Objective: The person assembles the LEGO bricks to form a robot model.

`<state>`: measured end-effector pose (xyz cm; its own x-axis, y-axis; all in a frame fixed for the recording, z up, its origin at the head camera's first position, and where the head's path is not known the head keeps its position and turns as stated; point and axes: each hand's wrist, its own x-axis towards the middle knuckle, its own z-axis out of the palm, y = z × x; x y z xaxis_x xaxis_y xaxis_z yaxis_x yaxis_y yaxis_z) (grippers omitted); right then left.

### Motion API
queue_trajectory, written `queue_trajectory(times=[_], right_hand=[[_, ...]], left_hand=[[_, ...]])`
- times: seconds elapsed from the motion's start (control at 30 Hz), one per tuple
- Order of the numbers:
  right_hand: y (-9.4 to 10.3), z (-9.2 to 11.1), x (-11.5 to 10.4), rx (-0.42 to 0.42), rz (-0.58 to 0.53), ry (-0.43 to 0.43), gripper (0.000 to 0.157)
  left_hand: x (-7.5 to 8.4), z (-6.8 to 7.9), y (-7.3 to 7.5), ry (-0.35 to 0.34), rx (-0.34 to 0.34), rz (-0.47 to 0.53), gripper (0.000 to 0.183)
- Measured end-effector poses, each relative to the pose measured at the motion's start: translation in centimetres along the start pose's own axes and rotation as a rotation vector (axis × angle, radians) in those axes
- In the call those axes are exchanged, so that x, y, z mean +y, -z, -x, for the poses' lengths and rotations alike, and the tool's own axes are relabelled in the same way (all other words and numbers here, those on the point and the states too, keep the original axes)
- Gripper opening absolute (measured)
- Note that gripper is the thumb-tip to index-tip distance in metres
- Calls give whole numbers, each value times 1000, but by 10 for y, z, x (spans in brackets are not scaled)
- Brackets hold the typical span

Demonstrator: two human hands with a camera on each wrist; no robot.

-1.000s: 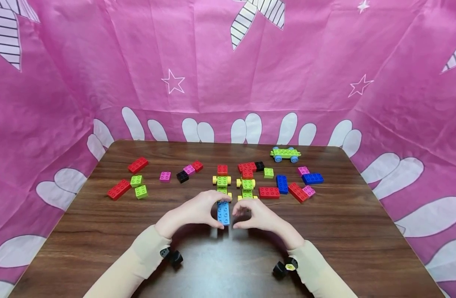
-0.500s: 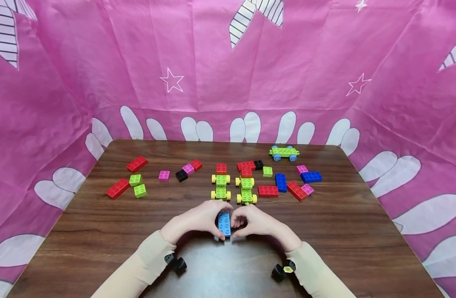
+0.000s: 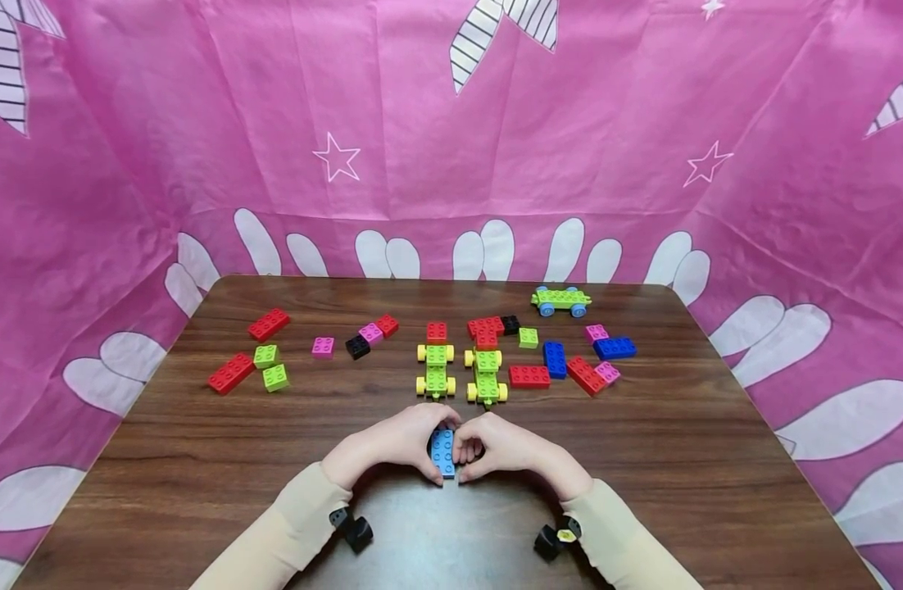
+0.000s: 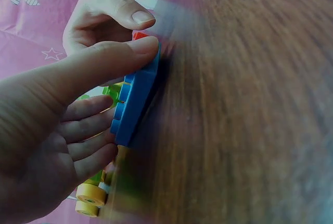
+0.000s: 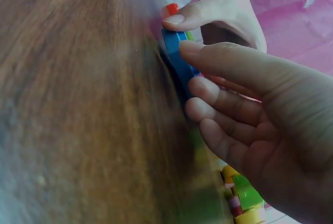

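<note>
Gripping: your left hand (image 3: 396,438) pinched the light-blue brick (image 3: 442,455) end to end; contact with the table (image 3: 643,459) unclear.
Right hand (image 3: 512,447): fingers loosely curled beside it, gripping nothing.
Done: brick picked out, apparently.
Left: brick seemed unattached; two yellow-wheeled bases (image 3: 436,371) stood apart.

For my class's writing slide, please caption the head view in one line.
The left hand grips a light-blue brick, the right hand close beside it, before two yellow-wheeled green bases.

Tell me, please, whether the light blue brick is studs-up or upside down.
Studs-up: the head view, looking down, shows the light blue brick with studs visible.
</note>
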<state>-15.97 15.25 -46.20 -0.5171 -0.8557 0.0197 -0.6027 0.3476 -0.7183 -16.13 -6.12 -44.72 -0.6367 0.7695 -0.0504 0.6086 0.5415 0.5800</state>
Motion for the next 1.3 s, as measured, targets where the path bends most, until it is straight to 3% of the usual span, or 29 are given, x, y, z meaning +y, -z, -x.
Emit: queue_trajectory(times=[0.13, 0.37, 0.53, 0.97, 1.3], right_hand=[[0, 0, 0, -5, 1, -7, 18], [1, 1, 1, -15, -5, -13, 17], [3, 3, 1, -28, -5, -32, 18], [6, 5, -1, -66, -40, -109, 20], [6, 5, 0, -54, -34, -134, 23]], left_hand=[[0, 0, -1, 10, -6, -1, 76], [-8, 4, 3, -29, -44, 31, 77], [-14, 6, 6, -56, -75, 67, 70], [-17, 6, 7, -116, -95, 31, 45], [-17, 5, 6, -70, -74, 44, 33]])
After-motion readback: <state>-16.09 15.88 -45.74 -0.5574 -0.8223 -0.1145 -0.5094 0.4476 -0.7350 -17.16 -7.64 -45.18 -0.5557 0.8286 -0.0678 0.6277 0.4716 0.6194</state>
